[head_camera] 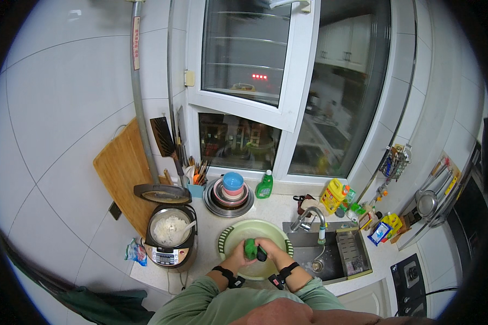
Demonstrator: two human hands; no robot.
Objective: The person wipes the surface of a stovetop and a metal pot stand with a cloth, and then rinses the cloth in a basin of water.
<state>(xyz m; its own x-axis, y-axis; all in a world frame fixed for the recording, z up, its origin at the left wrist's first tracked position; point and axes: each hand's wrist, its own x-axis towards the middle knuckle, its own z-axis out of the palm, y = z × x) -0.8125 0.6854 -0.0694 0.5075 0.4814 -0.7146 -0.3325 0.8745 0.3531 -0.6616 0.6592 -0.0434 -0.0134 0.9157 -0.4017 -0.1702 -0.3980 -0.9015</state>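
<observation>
Over a pale green plastic basin, my left hand grips a rounded green item, perhaps a vegetable. My right hand meets it from the other side, its fingers around a small black object that could be a tool's handle. The two held things touch or overlap; exactly what they are cannot be made out. Inside the basin there seems to be cloudy water below my hands. Black straps with small devices circle both wrists.
Left of the basin stands a rice cooker, its lid up, with cooked rice inside. Stacked bowls and a green bottle are behind. A steel sink with a faucet adjoins at right. A wooden cutting board leans at left.
</observation>
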